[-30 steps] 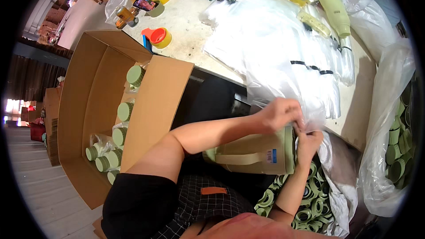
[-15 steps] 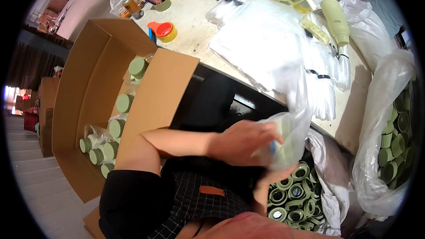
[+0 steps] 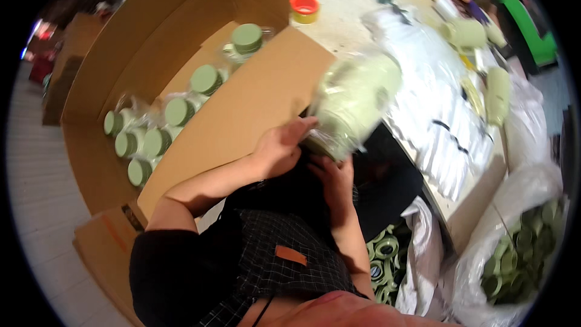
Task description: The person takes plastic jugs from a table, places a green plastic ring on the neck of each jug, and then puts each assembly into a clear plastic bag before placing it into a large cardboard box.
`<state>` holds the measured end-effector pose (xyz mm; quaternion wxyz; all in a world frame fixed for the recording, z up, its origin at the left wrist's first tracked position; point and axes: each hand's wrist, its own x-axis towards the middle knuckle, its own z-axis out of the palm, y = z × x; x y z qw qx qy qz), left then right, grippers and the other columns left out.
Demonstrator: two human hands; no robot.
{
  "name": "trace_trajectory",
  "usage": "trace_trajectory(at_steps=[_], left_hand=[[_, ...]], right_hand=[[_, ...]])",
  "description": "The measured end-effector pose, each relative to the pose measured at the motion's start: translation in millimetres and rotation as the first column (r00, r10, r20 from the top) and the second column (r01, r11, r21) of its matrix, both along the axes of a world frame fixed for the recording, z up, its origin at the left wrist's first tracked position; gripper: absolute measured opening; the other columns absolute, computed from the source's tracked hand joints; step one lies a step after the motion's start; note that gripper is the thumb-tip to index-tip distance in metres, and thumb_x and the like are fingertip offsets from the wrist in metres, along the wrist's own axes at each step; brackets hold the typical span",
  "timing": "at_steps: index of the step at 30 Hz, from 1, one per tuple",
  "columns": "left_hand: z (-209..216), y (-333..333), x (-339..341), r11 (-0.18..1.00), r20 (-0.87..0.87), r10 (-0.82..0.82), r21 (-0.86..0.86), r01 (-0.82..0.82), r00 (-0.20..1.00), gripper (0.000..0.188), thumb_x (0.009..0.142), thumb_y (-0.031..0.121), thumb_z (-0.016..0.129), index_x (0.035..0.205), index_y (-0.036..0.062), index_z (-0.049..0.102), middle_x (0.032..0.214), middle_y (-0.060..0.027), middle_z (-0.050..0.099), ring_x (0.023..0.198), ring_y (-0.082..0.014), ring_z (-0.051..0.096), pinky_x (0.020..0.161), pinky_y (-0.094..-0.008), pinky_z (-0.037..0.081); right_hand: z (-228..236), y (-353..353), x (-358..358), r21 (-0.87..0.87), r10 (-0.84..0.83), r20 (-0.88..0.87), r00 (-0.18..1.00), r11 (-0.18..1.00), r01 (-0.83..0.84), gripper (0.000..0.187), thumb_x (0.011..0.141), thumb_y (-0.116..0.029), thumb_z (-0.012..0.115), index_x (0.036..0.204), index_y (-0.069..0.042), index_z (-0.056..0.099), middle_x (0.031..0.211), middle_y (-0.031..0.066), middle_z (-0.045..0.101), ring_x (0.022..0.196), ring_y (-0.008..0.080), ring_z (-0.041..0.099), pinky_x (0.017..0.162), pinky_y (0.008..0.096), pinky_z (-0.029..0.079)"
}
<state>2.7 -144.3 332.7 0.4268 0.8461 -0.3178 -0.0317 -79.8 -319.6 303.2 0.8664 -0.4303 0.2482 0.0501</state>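
Since half a second ago, jug has swung left: the bagged pale green jug [image 3: 358, 100] was low by the sack of green ring-shaped parts [image 3: 385, 254]; now it is raised beside the free edge of the near flap [image 3: 242, 118] of the cardboard carton [image 3: 160, 42]. View has turned as well, so carton fills more of it.

Grip: my left hand [image 3: 278, 148] is closed on the jug's near, narrower end from its left side, thumb and fingers pressing the clear bag. My right hand [image 3: 334, 175] has its fingers up against the same end, from below; cannot tell whether they clasp it or only support it. Jug lies beyond both hands, tilted, wide end pointing away and to the right, across the near edge of the tabletop [image 3: 339, 27] as seen from above; no contact with the tabletop can be made out.

Hard to see: jug is motion-blurred, bag glare over its side; handle not discernible. Flap conceals the lower parts of the green-capped bottles [image 3: 206, 80] in the carton. Left end of the tabletop's near edge is hidden behind jug and flap. At the tabletop's far right corner, another person's gloved hand [image 3: 478, 12] is blurred, the person cut off by the rim.
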Motion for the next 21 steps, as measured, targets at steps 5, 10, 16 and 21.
trace_trajectory(at_steps=[5,10,16,21], left_hand=[[24,-8,7,0.986,-0.295,-0.161,-0.089,0.14,0.942,0.053,0.079,-0.005,0.055,0.13,0.0059,0.048,0.105,-0.0191,0.064,0.091,-0.0389,0.065,0.076,-0.0441,0.053],[25,-17,-6,0.857,-0.064,-0.49,-0.22,0.467,0.869,0.05,0.081,0.002,0.067,0.129,0.0073,0.051,0.092,-0.0139,0.057,0.07,-0.0306,0.06,0.067,-0.0371,0.052],[39,-9,28,0.999,0.161,-0.033,-0.037,0.039,0.986,0.061,0.078,0.015,0.077,0.133,0.0091,0.053,0.124,-0.015,0.047,0.094,-0.0284,0.056,0.077,-0.0414,0.05],[38,41,26,0.986,0.539,0.068,0.09,-0.138,0.839,0.046,0.074,0.022,0.078,0.117,0.0147,0.063,0.118,-0.0116,0.053,0.097,-0.0319,0.056,0.078,-0.0424,0.05]], right_hand=[[-2,-1,-6,0.297,0.061,0.175,0.983,0.948,-0.112,0.081,0.086,-0.044,0.071,0.148,-0.006,0.035,0.139,0.0149,0.054,0.128,0.0318,0.053,0.104,0.0524,0.045],[-20,-27,-13,0.33,0.075,0.133,0.988,0.937,-0.116,0.093,0.085,-0.065,0.061,0.149,-0.004,0.033,0.146,0.0172,0.045,0.131,0.0339,0.048,0.106,0.052,0.043],[-28,-9,-20,0.022,-0.121,0.237,0.964,0.993,0.119,0.097,0.073,-0.034,0.079,0.15,-0.003,0.031,0.145,0.0135,0.046,0.132,0.0307,0.048,0.109,0.0445,0.041],[26,11,0,-0.182,0.055,0.264,0.963,0.983,-0.006,0.102,0.069,-0.038,0.082,0.15,-0.002,0.031,0.142,0.0133,0.047,0.131,0.0284,0.048,0.111,0.0424,0.039]])
